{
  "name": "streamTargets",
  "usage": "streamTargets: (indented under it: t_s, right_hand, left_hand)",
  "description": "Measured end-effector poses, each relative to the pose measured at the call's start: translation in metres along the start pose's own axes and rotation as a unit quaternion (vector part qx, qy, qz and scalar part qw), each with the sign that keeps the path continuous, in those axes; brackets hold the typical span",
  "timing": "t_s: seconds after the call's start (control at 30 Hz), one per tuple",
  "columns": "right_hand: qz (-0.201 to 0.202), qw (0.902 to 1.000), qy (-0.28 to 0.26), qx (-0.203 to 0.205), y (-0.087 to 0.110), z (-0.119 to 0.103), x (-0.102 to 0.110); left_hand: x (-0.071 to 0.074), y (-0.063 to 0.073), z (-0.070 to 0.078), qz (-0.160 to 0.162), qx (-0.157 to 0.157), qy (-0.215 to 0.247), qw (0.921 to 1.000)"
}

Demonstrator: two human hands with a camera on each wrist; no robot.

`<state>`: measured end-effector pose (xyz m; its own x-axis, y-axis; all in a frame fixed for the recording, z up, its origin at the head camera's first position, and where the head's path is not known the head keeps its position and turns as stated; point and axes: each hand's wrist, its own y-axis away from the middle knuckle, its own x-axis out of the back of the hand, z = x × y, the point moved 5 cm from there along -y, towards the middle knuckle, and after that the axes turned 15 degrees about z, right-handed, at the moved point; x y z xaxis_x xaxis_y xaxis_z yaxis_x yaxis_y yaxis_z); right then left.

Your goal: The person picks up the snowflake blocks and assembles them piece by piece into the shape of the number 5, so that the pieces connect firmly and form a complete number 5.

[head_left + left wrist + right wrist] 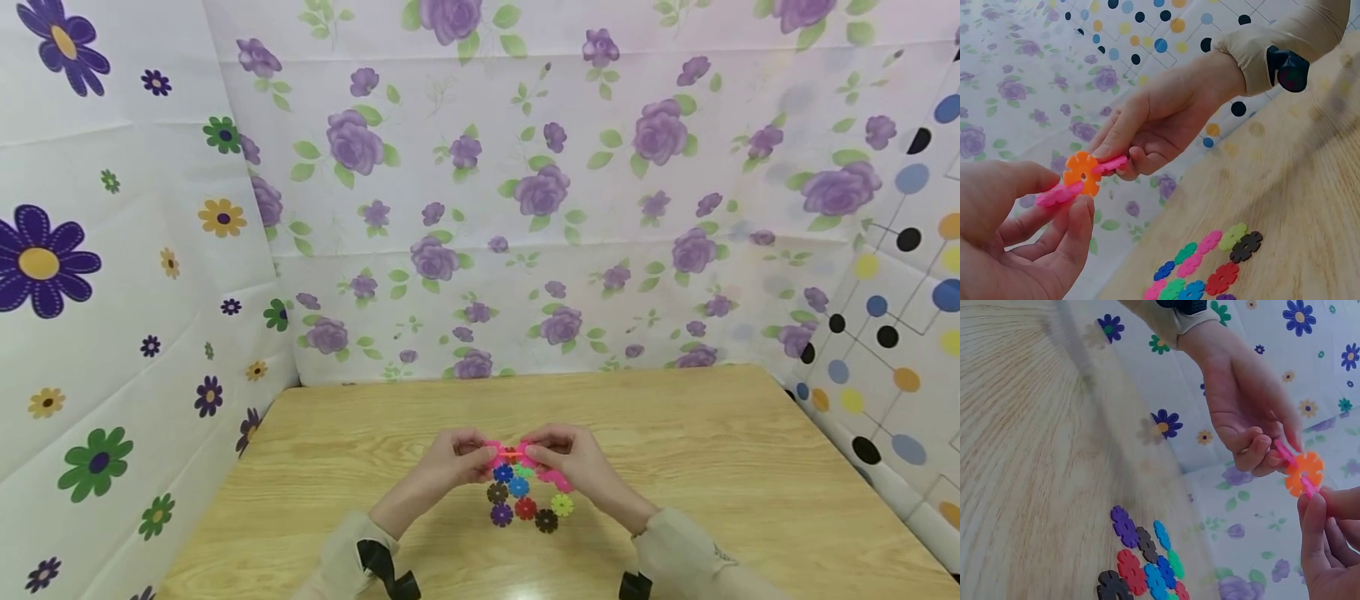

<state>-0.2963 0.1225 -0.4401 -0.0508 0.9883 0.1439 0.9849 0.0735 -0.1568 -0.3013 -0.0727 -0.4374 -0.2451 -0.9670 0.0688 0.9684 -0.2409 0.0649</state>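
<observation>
Over the table, my left hand [453, 458] pinches a pink flower-shaped disc [1059, 194] between thumb and fingers. Opposite it, my right hand [577, 460] pinches a second pink flower-shaped disc [1113, 164]. Between the two hands an orange flower-shaped disc [1082, 173] stands at an angle to both pink ones, its edges meeting theirs. In the head view the orange disc appears edge-on as a thin strip. Loose discs lie on the table just below the hands, among them a red disc [526, 508], a purple disc [502, 514] and a yellow disc [562, 505].
Near the other loose pieces lie a black disc [546, 521], a brown disc [497, 492] and a blue disc [518, 487]. The wooden table [337, 467] ends at a flowered cloth [495, 250] behind, with patterned cloths on both sides.
</observation>
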Motion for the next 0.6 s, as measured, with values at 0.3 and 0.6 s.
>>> streamTargets:
  t_s: [0.3,0.6]
  right_hand:
    - [0.017,0.9997,-0.007,-0.014,-0.002,0.001,-0.004]
    - [0.011,0.9999,-0.009,-0.008,-0.002,0.003,-0.008]
  left_hand:
    - [-0.008,0.000,-0.015,0.012,0.050,0.043,0.9977]
    - [-0.024,0.001,-0.024,0.050,0.061,0.099,0.9920]
